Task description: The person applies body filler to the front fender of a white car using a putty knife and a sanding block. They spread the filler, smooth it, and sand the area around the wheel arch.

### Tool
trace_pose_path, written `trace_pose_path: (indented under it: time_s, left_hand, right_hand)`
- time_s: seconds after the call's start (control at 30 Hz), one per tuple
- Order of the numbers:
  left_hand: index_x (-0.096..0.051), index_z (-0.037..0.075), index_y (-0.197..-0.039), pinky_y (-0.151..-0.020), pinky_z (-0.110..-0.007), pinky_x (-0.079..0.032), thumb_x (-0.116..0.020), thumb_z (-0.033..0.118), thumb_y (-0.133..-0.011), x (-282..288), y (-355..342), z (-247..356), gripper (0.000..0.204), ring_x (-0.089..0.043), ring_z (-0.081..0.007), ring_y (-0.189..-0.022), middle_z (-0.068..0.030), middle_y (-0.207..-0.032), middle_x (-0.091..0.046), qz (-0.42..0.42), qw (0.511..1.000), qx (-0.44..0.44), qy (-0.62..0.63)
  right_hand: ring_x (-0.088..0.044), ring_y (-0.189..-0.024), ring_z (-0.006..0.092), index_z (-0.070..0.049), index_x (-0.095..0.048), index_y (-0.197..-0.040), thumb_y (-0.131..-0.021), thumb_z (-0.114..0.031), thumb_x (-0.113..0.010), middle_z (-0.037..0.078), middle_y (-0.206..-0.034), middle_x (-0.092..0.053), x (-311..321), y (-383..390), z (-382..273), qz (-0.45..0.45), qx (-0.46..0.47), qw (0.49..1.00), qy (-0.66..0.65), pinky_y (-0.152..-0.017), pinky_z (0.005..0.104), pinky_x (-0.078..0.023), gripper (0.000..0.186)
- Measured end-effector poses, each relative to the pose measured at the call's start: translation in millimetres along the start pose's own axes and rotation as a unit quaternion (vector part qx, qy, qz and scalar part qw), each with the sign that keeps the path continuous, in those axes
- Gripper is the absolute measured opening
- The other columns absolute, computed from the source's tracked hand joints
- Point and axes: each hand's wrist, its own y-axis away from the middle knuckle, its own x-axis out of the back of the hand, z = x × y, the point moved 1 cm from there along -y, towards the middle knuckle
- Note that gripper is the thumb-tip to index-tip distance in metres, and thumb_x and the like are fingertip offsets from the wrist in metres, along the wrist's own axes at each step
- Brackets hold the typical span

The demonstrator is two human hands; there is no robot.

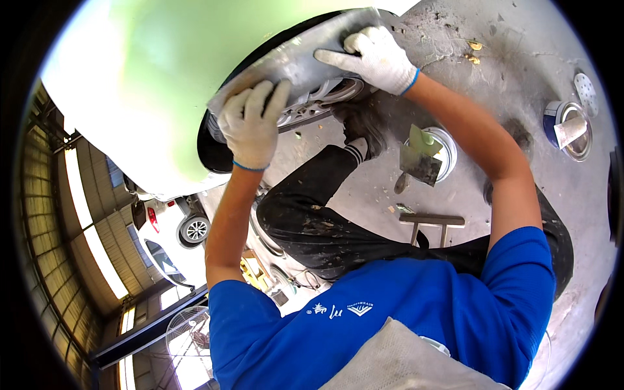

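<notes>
A long, thin grey flexible sheet (296,64) lies along the wheel-arch edge of a pale green and white car body panel (156,84). My left hand (252,123), in a white glove with a blue cuff, is closed over the sheet's lower left end, its fingertips on the grey face. Near the upper right end, my right hand (377,60), gloved alike, grips the sheet with its index finger stretched along the face. Thumbs and the sheet's back are hidden. Behind the sheet's lower edge shows a wheel (325,97) with silver spokes.
Right of my bent leg stands a white-rimmed tin (448,156), with green and dark grey spreaders (419,166) across it. A low stool (432,221) is nearer. Another can (564,127) and a perforated disc (585,95) are far right. A white car (170,231) and fan (188,335) are at left.
</notes>
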Motion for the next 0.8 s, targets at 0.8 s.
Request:
trace_pose_path:
  time_s: [0.8]
  left_hand:
    - [-0.063,0.033,-0.138,-0.101,-0.044,-0.050,-0.070,-0.009,-0.075,100,-142,-79,0.075,-0.056,-0.0326,-0.116,-0.0069,-0.130,-0.059,-0.074,0.994,0.029,-0.068]
  right_hand:
    - [-0.063,-0.095,0.0239,-0.027,-0.070,-0.130,-0.076,-0.007,-0.067,0.004,-0.110,-0.064,62,-113,60,0.183,-0.021,0.983,0.008,-0.084,0.0389,-0.052,0.057]
